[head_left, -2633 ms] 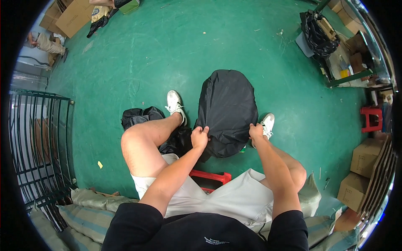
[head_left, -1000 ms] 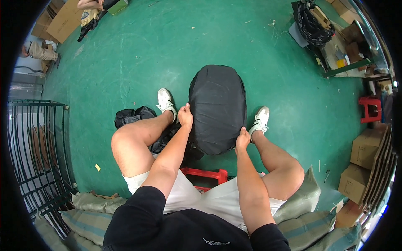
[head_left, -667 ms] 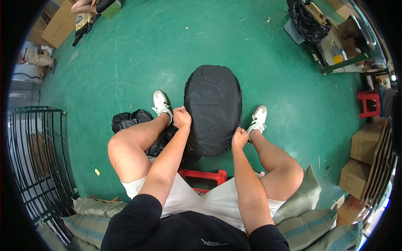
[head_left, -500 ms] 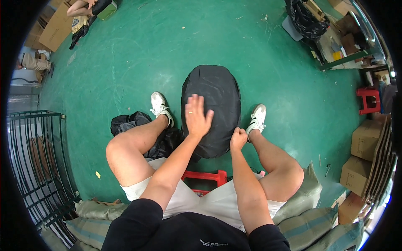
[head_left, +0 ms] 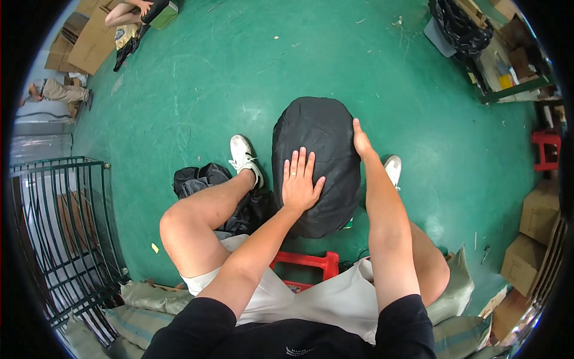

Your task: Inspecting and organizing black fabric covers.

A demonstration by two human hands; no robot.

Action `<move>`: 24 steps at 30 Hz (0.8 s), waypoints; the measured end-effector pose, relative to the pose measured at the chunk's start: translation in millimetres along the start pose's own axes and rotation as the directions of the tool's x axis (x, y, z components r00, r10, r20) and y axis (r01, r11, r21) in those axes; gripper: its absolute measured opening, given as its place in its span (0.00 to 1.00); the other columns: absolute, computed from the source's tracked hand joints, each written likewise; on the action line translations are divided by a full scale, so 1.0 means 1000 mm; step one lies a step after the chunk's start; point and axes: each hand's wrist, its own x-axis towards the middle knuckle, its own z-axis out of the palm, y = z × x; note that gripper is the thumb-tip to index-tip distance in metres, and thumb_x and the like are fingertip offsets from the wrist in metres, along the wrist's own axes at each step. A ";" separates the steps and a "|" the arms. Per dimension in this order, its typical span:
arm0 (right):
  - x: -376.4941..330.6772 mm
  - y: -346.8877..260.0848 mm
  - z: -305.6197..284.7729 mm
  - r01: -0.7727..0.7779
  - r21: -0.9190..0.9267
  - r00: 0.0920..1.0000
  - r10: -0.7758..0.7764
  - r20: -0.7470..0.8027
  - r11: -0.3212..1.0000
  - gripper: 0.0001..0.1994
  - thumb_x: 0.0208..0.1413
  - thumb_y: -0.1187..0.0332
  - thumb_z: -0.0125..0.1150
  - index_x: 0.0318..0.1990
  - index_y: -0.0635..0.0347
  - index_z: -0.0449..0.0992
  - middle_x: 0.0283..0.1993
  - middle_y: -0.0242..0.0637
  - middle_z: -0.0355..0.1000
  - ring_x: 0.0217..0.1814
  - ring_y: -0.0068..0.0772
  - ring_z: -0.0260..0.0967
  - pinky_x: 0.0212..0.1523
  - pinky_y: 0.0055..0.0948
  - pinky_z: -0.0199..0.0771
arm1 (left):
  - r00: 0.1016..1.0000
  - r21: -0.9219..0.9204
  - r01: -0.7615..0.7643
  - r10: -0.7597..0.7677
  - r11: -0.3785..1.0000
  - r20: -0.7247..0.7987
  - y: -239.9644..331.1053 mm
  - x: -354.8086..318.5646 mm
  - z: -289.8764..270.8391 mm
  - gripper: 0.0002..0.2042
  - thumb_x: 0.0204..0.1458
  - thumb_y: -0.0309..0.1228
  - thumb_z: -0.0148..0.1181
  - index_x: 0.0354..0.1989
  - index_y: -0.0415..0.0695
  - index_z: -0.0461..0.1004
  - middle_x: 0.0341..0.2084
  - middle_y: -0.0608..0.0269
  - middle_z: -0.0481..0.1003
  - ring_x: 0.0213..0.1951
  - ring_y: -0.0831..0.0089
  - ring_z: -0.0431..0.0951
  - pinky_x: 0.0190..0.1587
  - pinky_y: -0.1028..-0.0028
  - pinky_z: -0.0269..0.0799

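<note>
A black, oval bundle with a wrinkled cloth cover stands between my lower legs. My left hand lies flat on its top face, fingers spread and a ring on one of them. Along the bundle's right edge, my right hand rests against the side with a finger stretched forward; its other fingers are partly hidden. A heap of black cloth or bags lies on the floor to the left, partly behind my left leg.
A red stool shows between my thighs. Green metal bars stand at left, cartons and another red stool at right. Stuffed sacks lie beside me. Other people's limbs appear at far left, near a large carton.
My right hand has gone from a closed grip at the bundle's lower right edge up to its right side. My left hand has settled lower on the cover. The whole view has shifted slightly.
</note>
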 end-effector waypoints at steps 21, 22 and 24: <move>0.022 -0.026 -0.015 -0.533 0.338 0.810 0.352 0.470 0.775 0.32 0.61 0.45 0.54 0.58 0.70 0.69 0.55 0.48 0.73 0.59 0.42 0.70 0.64 0.46 0.63 | 1.000 0.015 0.026 -0.026 1.000 -0.011 -0.014 -0.009 0.000 0.37 0.56 0.49 0.52 0.71 0.45 0.51 0.72 0.52 0.46 0.73 0.55 0.44 0.71 0.53 0.39; 0.019 -0.023 -0.015 -0.484 0.363 0.821 0.270 0.503 0.797 0.31 0.62 0.47 0.54 0.58 0.69 0.68 0.56 0.47 0.73 0.58 0.41 0.70 0.64 0.46 0.64 | 1.000 0.016 0.029 -0.028 0.999 -0.009 -0.013 -0.009 0.001 0.37 0.56 0.49 0.52 0.71 0.45 0.51 0.72 0.52 0.46 0.73 0.55 0.44 0.71 0.53 0.39; 0.028 -0.014 -0.027 -0.424 0.392 0.835 0.185 0.518 0.817 0.30 0.62 0.48 0.53 0.59 0.67 0.68 0.57 0.46 0.73 0.58 0.41 0.70 0.63 0.45 0.65 | 1.000 -0.014 0.006 -0.006 1.000 0.002 -0.004 -0.006 0.002 0.37 0.57 0.49 0.50 0.71 0.43 0.50 0.72 0.50 0.45 0.72 0.53 0.43 0.71 0.53 0.37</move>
